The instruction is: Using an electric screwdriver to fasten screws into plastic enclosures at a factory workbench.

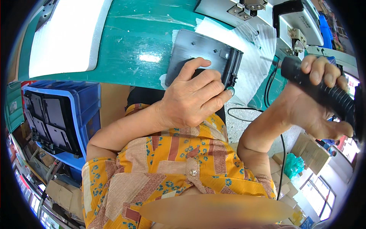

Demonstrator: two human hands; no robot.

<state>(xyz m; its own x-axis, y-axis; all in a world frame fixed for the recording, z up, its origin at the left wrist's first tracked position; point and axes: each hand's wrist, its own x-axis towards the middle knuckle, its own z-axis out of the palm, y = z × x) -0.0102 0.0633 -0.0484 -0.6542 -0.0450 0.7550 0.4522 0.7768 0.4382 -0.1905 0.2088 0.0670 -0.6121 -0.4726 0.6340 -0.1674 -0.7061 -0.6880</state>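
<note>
A flat black plastic panel (pixel 198 47) with a ribbed, hinge-like right edge lies near the front of the green table. My left hand (pixel 196 93) curls over its near side with bent fingers, gripping it. Part of the panel under that palm is hidden. By the little fingertip is a small round greenish thing (pixel 230 91) that I cannot make out. Off to the right, my right hand (pixel 318 95) is wrapped round a black cylindrical electric screwdriver (pixel 320 84), raised above the table's edge. Its thin tip points left toward the panel and looks smeared.
White foam wrap (pixel 248 82) lies under the panel on the green table (pixel 133 42). A white foam sheet (pixel 68 38) is at far left. Metal-clamped fixtures (pixel 297 23) stand at back right. A blue crate (pixel 82 110) holds black panels. A black cable (pixel 283 160) hangs at right.
</note>
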